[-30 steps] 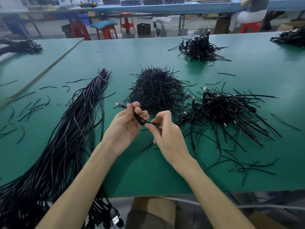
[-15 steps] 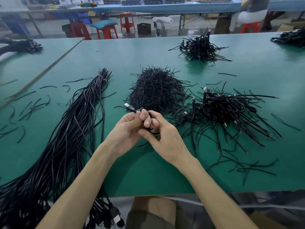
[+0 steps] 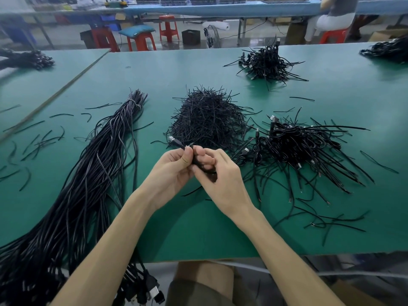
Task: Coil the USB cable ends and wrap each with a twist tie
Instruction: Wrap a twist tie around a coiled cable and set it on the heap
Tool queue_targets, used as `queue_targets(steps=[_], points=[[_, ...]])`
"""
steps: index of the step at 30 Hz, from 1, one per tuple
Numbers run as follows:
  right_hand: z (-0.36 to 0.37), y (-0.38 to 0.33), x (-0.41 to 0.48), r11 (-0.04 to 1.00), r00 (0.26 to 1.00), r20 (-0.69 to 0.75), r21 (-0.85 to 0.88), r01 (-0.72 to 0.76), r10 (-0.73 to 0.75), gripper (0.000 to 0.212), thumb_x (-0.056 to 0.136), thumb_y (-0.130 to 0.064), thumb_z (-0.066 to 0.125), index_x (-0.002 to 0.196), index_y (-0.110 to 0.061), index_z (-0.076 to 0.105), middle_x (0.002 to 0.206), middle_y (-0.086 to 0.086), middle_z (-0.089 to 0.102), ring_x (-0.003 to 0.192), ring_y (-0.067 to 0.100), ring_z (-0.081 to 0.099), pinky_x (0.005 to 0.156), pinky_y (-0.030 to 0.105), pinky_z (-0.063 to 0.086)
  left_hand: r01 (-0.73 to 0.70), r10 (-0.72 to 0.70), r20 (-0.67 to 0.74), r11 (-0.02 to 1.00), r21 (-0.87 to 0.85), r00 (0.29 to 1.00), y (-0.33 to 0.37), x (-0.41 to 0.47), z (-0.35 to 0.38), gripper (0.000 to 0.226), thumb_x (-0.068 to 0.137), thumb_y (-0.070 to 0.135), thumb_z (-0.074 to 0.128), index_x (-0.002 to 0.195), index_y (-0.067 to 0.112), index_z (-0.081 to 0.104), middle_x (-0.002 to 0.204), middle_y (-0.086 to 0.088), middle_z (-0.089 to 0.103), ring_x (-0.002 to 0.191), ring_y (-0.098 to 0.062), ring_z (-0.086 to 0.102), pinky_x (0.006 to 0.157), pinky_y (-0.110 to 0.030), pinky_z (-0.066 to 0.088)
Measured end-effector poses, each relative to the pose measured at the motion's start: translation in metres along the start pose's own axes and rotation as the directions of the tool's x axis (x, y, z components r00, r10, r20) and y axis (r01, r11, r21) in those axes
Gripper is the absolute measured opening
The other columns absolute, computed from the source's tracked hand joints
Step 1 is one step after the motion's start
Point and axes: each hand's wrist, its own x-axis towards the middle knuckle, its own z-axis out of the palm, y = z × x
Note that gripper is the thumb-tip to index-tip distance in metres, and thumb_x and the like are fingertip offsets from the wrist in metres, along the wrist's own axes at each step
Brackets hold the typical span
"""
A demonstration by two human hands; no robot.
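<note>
Left hand (image 3: 170, 171) and right hand (image 3: 220, 175) meet just above the near middle of the green tabletop (image 3: 176, 71), fingertips touching. Both are clamped on one USB cable (image 3: 175, 141). Left thumb and fingers pinch it at the top; right fingers curl round the bunched black part between the two hands. The cable's metal plug sticks out up and to the left past the left thumb. A thin black strand (image 3: 191, 191) trails from under the hands onto the tabletop. Can't tell if a twist tie is on the coil; the fingers hide it.

Just behind the hands is a heap of twist ties (image 3: 205, 120), short black pieces in a mound. Right of the hands and touching the heap's edge is a pile of coiled cables (image 3: 293, 144), tails fanning out toward the right and the near edge. Further back right is a smaller pile (image 3: 267, 61), well apart from the others. On the left a long cable bundle (image 3: 88, 173) runs from mid-tabletop down over the near edge, tied near its far end, with plugs hanging off the edge at bottom. Loose ties (image 3: 39, 140) are scattered left of the bundle.

Red stools (image 3: 141, 39) and a seated person (image 3: 333, 14) are in the background.
</note>
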Motion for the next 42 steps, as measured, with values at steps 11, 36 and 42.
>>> queue_targets(steps=[11,36,42], points=[[-0.004,-0.005,0.0,0.997,0.996,0.068,-0.055,-0.054,0.058,0.057,0.087,-0.041,0.076,0.135,-0.018,0.055,0.119,-0.006,0.059,0.102,0.005,0.058,0.09,0.032,0.053,0.049,-0.051,0.057,0.998,0.044,0.997,0.004,-0.003,-0.002,0.029,0.103,0.027,0.048,0.089,0.012,0.068,0.09,-0.008,0.071,0.102,-0.024,0.069,0.091,-0.033,0.056],[-0.005,-0.003,0.003,0.988,1.0,0.013,-0.151,-0.021,0.023,0.059,0.093,-0.043,0.067,0.142,-0.013,0.053,0.102,-0.002,0.04,0.08,0.014,0.047,0.074,0.042,0.054,-0.026,0.09,-0.23,0.963,0.268,0.969,-0.005,0.001,-0.011,0.015,0.089,0.028,0.072,0.088,0.014,0.077,0.086,-0.006,0.069,0.076,-0.02,0.061,0.078,-0.036,0.052],[-0.004,0.003,0.004,0.995,0.999,-0.005,-0.09,-0.053,0.053,0.049,0.093,-0.03,0.072,0.138,-0.017,0.058,0.103,-0.005,0.054,0.091,0.008,0.056,0.084,0.031,0.053,-0.027,0.089,-0.234,0.966,0.257,0.968,-0.005,0.003,-0.011,0.009,0.089,0.023,0.074,0.092,0.014,0.074,0.088,-0.009,0.064,0.079,-0.02,0.06,0.076,-0.033,0.054]])
